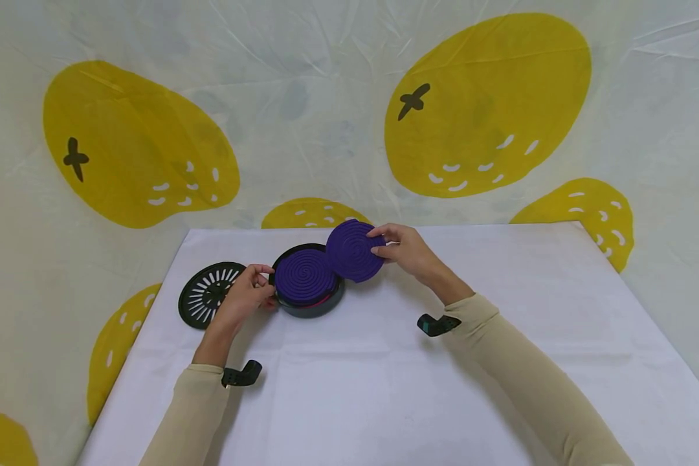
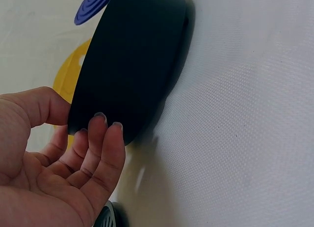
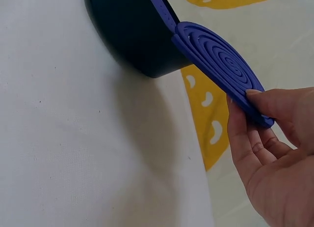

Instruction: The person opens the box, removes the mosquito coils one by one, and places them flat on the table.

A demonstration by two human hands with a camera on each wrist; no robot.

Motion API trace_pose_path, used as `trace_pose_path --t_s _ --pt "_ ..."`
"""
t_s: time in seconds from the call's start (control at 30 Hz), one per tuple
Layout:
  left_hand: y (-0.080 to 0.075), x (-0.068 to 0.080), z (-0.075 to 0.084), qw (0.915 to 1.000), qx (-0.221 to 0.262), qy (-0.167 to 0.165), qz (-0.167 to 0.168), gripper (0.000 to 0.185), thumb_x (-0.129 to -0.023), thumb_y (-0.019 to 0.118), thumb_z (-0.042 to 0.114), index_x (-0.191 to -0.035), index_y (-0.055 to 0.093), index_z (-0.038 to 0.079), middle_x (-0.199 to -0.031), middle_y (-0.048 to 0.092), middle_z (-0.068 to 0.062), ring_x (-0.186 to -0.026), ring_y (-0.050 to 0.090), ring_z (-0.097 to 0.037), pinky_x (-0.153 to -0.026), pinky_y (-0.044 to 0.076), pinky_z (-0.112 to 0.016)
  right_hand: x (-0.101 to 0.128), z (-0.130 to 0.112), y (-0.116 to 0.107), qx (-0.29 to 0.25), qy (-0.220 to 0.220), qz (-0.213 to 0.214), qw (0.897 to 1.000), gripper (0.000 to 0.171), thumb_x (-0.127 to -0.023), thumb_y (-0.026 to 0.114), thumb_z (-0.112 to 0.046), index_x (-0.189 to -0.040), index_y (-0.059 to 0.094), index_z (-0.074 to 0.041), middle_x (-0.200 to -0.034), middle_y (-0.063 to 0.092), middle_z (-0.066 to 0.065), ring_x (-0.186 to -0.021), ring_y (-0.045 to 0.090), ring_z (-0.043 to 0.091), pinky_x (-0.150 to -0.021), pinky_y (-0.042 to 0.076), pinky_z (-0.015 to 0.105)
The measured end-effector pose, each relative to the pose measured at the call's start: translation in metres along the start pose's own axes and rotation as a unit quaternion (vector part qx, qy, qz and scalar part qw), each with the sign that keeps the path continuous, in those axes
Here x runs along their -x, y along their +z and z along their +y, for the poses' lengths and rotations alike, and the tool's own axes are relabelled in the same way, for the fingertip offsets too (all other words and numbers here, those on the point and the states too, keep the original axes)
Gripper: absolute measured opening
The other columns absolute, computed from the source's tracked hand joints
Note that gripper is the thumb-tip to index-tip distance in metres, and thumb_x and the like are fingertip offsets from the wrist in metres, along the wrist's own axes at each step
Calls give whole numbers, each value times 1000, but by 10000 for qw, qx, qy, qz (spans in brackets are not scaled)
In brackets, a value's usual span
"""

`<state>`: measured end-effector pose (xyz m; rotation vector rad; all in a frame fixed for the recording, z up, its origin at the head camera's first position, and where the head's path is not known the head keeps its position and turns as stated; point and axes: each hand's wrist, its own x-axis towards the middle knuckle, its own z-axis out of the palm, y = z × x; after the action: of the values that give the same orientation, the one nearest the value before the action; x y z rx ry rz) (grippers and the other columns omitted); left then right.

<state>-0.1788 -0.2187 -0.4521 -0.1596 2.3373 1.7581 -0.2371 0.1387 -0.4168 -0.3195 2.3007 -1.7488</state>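
Head view: white table (image 1: 384, 388) in front of a pale backdrop (image 1: 326, 97) printed with yellow lemons.

Round black tin (image 1: 310, 304) sits on the table, at about 11 o'clock from table centre. A purple spiral coil (image 1: 305, 276) lies flat inside it, filling the opening.

Left hand (image 1: 246, 294) is at the tin's 9 o'clock side. Thumb and fingers are curled against the tin's rim and wall, holding it. Left wrist view confirms this: the fingertips (image 2: 100, 131) press on the dark outer wall of the tin (image 2: 132, 65), with the thumb on the other side of the rim.

Right hand (image 1: 404, 249) pinches a second purple coil (image 1: 354, 250) by its 3 o'clock edge. This coil is tilted, and its lower left edge overlaps the tin's rim at about 1 o'clock. Right wrist view: thumb on top of the coil (image 3: 221, 65), fingers (image 3: 245, 138) beneath it, gripping the edge; the far edge meets the tin (image 3: 132, 35).

A black slotted lid (image 1: 205, 294) lies flat on the table at 9 o'clock from the tin, just beyond the left hand.
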Motion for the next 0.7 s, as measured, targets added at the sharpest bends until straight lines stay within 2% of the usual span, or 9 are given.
trace_pose_path --t_s 0.2,0.5,0.7 --pt "0 1 0 10000 -31 -10 10 47 -91 59 -4 -136 45 1 -90 51 -7 -69 66 -19 -69 61 -34 -2 0 -3 -69 -42 139 9999 32 -94 69 -1 -126 66 -5 -119 65 18 -96 61 23 -78 60 30" --pt "0 1 1 10000 -62 -59 8 47 -92 60 -3 -136 45 1 -91 51 -7 -70 66 -19 -69 61 -34 -8 2 -7 -165 -52 295 9994 34 -93 68 1 -127 65 -3 -114 61 17 -92 61 20 -77 60 29" --pt "-1 0 0 10000 -48 -28 6 47 -92 59 -3 -136 45 0 -91 51 -8 -70 66 -20 -69 61 -35 -11 4 -9 -131 -31 303 9994 35 -94 68 0 -128 64 -3 -120 61 18 -93 62 21 -78 60 28"
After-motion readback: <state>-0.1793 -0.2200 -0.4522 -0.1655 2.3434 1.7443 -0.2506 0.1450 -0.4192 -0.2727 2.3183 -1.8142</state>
